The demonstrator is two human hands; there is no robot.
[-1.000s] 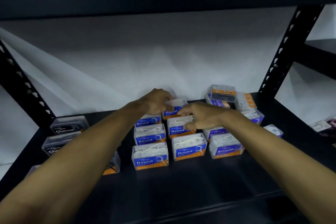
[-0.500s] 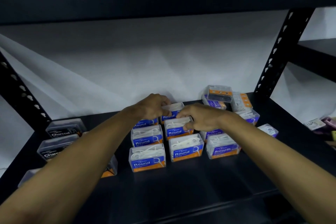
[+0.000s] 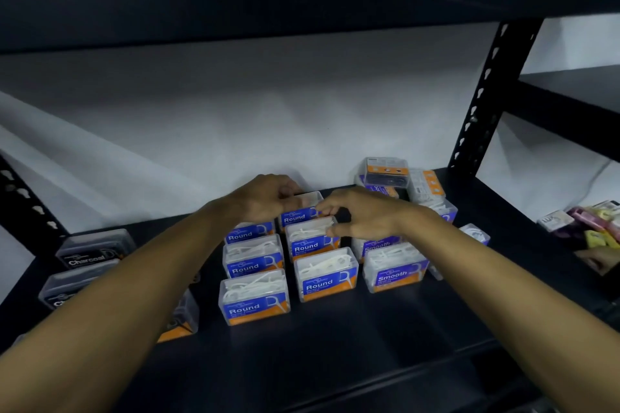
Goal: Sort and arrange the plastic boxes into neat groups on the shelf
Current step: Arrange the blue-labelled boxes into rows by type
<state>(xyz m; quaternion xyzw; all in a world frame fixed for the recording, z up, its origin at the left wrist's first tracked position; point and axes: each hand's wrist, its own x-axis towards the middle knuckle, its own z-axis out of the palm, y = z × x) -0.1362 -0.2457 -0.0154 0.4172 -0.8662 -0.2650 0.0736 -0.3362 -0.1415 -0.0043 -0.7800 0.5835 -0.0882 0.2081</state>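
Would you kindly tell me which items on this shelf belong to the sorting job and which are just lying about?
Part of the job:
- Round boxes, in two columns
- rear Round box, held by the left hand
- Smooth boxes
- Charcoal boxes
- jumbled boxes at the back
- right hand

Lying about:
- pastel packets on the neighbouring shelf

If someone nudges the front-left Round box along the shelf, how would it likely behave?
The front-left Round box looks like rigid clear plastic with a flat, wide base, so it should slide rather than tip. It holds only thin white floss picks, so it is probably light. The smooth dark shelf likely offers little grip.
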